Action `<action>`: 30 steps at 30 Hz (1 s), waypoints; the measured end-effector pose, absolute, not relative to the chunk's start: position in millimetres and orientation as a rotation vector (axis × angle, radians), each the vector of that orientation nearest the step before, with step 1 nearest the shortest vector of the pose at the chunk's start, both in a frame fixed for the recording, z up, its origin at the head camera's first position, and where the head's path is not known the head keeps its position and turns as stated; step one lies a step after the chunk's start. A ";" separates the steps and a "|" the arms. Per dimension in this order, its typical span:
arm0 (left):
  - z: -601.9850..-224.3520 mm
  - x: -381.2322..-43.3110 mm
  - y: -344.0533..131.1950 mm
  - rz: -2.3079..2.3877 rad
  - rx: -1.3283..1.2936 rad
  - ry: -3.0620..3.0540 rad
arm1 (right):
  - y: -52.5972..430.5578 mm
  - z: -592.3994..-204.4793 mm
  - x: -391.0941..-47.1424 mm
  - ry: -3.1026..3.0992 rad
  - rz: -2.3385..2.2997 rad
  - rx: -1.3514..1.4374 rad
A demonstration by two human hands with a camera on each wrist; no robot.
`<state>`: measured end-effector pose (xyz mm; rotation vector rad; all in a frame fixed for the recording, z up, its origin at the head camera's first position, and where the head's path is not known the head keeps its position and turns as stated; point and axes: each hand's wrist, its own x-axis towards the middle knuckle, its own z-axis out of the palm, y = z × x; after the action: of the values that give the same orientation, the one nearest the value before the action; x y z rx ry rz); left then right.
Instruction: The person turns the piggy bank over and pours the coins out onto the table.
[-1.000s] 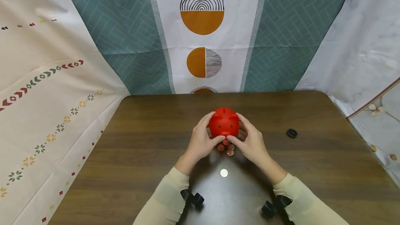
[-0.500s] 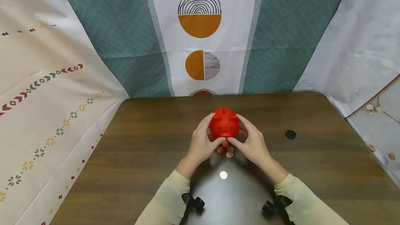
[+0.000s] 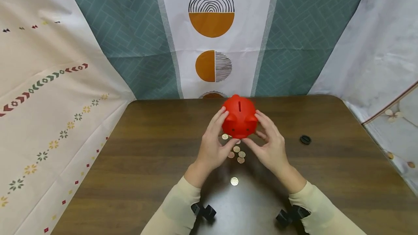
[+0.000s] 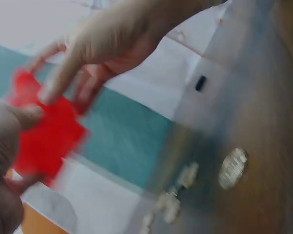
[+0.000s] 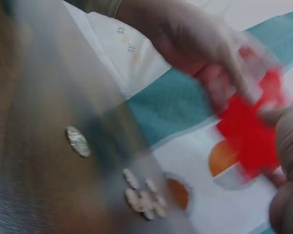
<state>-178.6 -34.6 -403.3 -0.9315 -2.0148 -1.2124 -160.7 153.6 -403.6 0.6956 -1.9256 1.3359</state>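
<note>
A red piggy bank with a coin slot in its back is held up over the table between both hands, its snout toward me. My left hand grips its left side, thumb at the snout. From the other side my right hand holds it the same way, the thumbs almost meeting. Beneath and in front of it several coins lie loose on the wood. One shiny coin lies apart, nearer to me. Both wrist views are blurred, but the red piggy bank shows well off the tabletop there.
A round black plug with a bar across it lies on the right part of the brown wooden table. Patterned cloths hang behind the table and along its sides.
Both hands have lifted the piggy bank and tipped it so that its slot shows more. More coins are now visible on the table under it.
</note>
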 end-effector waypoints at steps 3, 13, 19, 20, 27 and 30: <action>-410.6 -178.7 -37.2 -1.252 -0.839 -2.198 | 149.7 -404.7 -157.7 -2.128 1.400 0.602; -419.6 -184.1 -39.7 -1.250 -0.749 -2.392 | 154.6 -425.7 -167.5 -2.286 1.529 0.500; -416.6 -182.0 -37.6 -1.316 -0.811 -2.284 | 154.3 -427.3 -167.8 -2.168 1.432 0.582; -412.9 -181.3 -36.5 -1.317 -0.861 -2.193 | 153.8 -422.4 -166.2 -2.087 1.377 0.622; -409.4 -180.9 -32.6 -1.351 -0.787 -2.234 | 157.7 -416.3 -167.7 -2.200 1.364 0.597; -419.0 -181.9 -33.4 -1.343 -0.684 -2.406 | 159.3 -426.3 -169.6 -2.346 1.443 0.530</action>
<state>-181.9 -33.4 -419.0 -0.6843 -2.4055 -1.3428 -169.6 159.3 -426.3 0.5296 -2.3460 1.4434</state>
